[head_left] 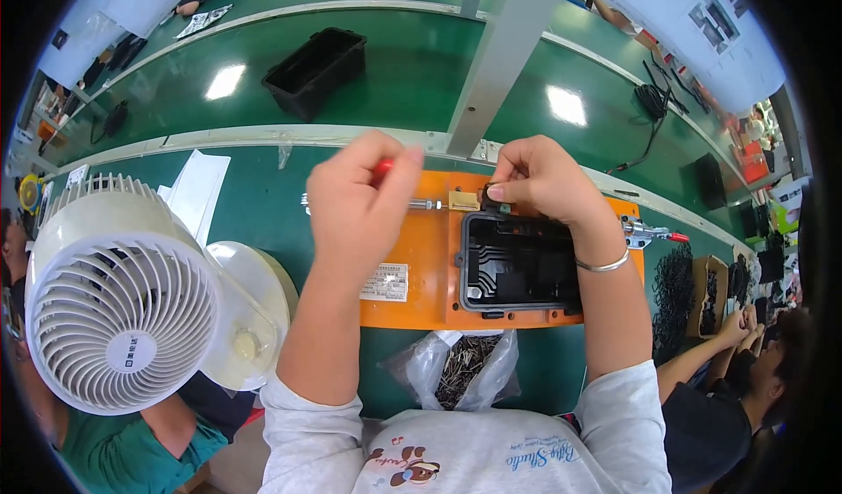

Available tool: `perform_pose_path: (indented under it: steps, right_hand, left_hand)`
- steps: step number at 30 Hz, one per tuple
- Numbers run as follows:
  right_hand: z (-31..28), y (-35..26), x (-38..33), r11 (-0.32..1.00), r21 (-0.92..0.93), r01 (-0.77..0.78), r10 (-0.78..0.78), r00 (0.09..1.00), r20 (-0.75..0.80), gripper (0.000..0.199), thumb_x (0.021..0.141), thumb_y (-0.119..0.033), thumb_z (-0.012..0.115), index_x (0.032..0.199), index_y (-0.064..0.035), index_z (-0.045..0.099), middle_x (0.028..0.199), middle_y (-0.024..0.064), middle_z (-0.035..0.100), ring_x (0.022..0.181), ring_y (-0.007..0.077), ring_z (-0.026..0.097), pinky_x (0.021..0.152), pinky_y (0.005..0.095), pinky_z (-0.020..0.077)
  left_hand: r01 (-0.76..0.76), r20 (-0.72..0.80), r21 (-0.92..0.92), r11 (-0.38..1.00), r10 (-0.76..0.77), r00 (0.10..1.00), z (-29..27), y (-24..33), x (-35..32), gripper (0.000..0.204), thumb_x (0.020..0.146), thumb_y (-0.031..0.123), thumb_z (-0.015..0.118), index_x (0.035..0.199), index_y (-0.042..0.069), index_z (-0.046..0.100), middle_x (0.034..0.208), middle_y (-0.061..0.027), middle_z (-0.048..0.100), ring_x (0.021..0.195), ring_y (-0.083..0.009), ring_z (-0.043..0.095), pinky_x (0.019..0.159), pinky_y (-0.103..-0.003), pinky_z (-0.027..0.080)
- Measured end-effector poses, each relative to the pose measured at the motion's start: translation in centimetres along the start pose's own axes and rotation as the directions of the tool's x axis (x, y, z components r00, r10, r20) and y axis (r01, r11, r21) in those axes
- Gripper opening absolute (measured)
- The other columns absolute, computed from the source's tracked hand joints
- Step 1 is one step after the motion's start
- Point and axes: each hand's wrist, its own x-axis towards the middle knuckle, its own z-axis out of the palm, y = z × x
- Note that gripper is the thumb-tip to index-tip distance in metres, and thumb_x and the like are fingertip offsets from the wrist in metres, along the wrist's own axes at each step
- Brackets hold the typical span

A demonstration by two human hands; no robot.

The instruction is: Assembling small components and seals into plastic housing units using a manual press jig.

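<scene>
An orange fixture plate [421, 266] lies on the green bench in front of me. On it sits an open black plastic housing [517, 270] with a grey rim. My left hand [360, 196] is closed around the red handle [383, 169] of a toggle clamp, whose metal rod [427, 204] points at a small brass-coloured block [463, 201]. My right hand [539, 178] pinches a small black part [491, 197] at the housing's upper left corner. A second toggle clamp [647, 232] with a red tip stands at the plate's right end.
A white fan [127, 310] stands at the left, beside white paper sheets [195, 191]. Close to me lies a plastic bag of metal pins [467, 367]. Beyond the bench, a black bin [316, 73] rests on the green line behind a metal post [504, 55]. Co-workers sit on both sides.
</scene>
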Motion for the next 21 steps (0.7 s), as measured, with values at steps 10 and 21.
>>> perform_pose_path:
  steps: [10, 21]
  right_hand:
    - [-0.2, -0.6, -0.2, 0.997, 0.037, -0.069, 0.068, 0.997, 0.034, 0.015, 0.075, -0.003, 0.070, 0.068, 0.0007, 0.057, 0.059, 0.0006, 0.053, 0.050, 0.0064, 0.045, 0.044, 0.0229, 0.0341]
    - [-1.2, 0.3, -2.2, 0.963, -0.213, 0.163, -0.222, 0.930, -0.292, 0.017, 0.076, -0.009, 0.071, 0.074, 0.0022, 0.058, 0.058, 0.0035, 0.052, 0.054, 0.0085, 0.048, 0.049, 0.0254, 0.0385]
  left_hand:
    - [-0.213, -0.586, -0.549, 0.808, -0.190, 0.788, -5.6, -0.6, 1.5, 0.025, 0.093, 0.021, 0.055, 0.106, 0.000, 0.051, 0.092, -0.0104, 0.056, 0.086, -0.0159, 0.050, 0.074, -0.026, 0.039]
    - [-0.109, 0.229, 0.468, 0.877, -0.002, 0.974, -0.7, 2.5, -1.3, 0.030, 0.079, 0.027, 0.071, 0.076, 0.000, 0.059, 0.070, -0.0119, 0.058, 0.065, -0.0267, 0.058, 0.063, -0.035, 0.046]
